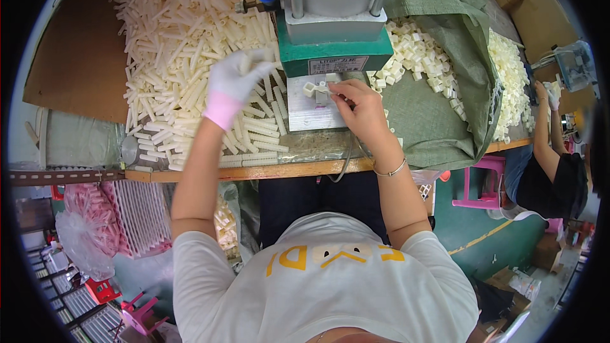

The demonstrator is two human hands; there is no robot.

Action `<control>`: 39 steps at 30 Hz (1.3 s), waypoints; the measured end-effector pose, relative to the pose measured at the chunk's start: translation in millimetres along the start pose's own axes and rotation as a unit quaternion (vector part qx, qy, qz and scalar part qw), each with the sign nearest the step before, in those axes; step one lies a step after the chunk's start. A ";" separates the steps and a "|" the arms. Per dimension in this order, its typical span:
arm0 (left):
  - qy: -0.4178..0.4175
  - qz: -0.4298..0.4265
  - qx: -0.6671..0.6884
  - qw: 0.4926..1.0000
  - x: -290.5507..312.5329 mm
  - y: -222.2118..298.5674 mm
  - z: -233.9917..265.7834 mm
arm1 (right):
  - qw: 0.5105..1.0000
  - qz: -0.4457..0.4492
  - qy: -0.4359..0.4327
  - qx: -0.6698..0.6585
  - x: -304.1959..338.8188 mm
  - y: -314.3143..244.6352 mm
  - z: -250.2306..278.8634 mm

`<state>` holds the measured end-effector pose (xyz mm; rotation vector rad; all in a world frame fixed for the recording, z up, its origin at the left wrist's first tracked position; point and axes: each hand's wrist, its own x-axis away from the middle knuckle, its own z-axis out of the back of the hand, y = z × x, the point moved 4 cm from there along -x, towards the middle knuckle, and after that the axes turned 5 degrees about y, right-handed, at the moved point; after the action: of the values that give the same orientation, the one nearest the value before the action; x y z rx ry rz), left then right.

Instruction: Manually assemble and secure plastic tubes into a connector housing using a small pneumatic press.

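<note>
My left hand (pixel 234 79), in a white glove with a pink cuff, hovers over the near right part of a heap of cream ribbed tubes (pixel 184 38). Its fingers are curled together; what they hold, if anything, I cannot make out. Bare, my right hand (pixel 362 109) reaches over a metal plate (pixel 305 117) under a press (pixel 337 51) with a green block. Its thumb and forefinger pinch at a small white plastic part (pixel 322 87) on the plate's fixture. A white square piece (pixel 309 89) sits just left of that part.
White cube-shaped pieces (pixel 413 51) lie right of the press on a green woven sack (pixel 438 127). A brown cardboard sheet (pixel 76 57) stands at the left. The wooden table edge (pixel 305 168) runs before me. A co-worker (pixel 546 165) sits at the far right.
</note>
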<state>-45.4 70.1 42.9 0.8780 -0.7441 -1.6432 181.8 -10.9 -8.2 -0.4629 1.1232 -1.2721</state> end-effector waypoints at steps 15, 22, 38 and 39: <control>0.042 -0.069 0.085 0.993 32.3 10.6 -74.5 | 0.991 0.097 0.014 0.092 0.9 -12.0 -1.8; 0.033 -0.155 -0.028 0.987 33.5 21.0 -75.9 | 0.992 0.095 0.038 0.079 5.6 -10.9 4.2; 0.106 -0.212 -0.008 0.971 42.1 16.3 -80.6 | 0.920 -0.236 0.019 0.314 -17.6 93.0 74.2; 0.115 -0.209 -0.016 0.971 43.8 10.3 -71.7 | 0.921 -0.243 0.009 0.305 -14.8 100.7 67.5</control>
<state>13.9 22.7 5.7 1.2391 -0.3849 -1.8689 292.4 13.0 -54.2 -0.2567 0.5774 -1.9748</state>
